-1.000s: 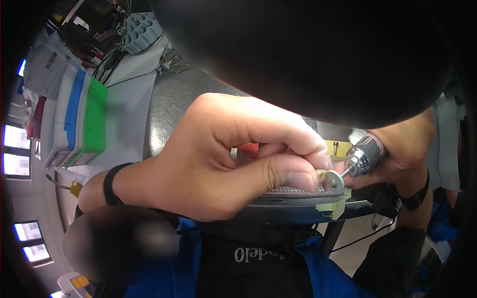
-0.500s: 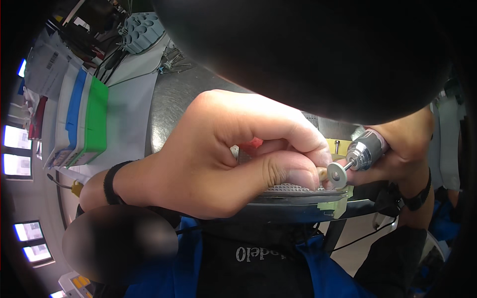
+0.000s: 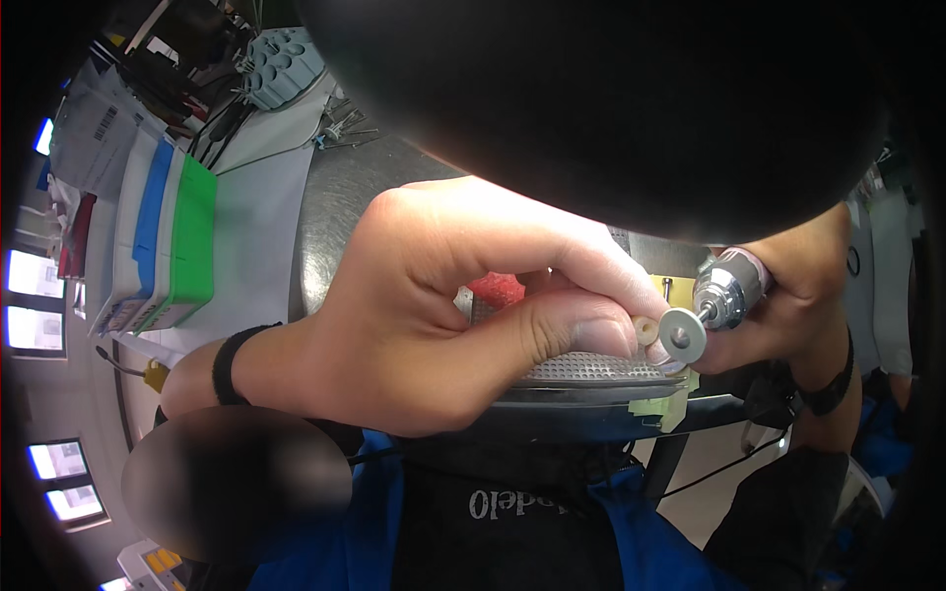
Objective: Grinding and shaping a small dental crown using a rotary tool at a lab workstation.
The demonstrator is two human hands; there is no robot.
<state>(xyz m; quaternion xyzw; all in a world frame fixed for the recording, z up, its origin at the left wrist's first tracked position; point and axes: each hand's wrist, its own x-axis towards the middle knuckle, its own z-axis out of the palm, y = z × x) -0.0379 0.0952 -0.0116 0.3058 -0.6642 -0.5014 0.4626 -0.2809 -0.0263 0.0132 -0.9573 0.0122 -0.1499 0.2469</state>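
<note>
Between the thumb and fingertips of my left hand is a small cream-coloured dental crown with a hole in its visible end. My right hand is wrapped round a rotary handpiece with a silver collar. On the handpiece's shaft sits a pale grey grinding disc, right beside the crown; a thin gap seems to show between them. Some right-hand fingers are hidden behind the tool. A rough red thing shows through the gap in my left hand. Under both hands lies a perforated metal plate.
A yellowish block with a metal pin stands behind the disc. Green and blue bins are at the left. A grey-blue holder with round holes and several loose burs lie farther back. A large black shape covers the upper right.
The disc and handpiece have shifted slightly right, away from the crown. The crown's holed end now shows more fully, and my left hand has tilted a little.
</note>
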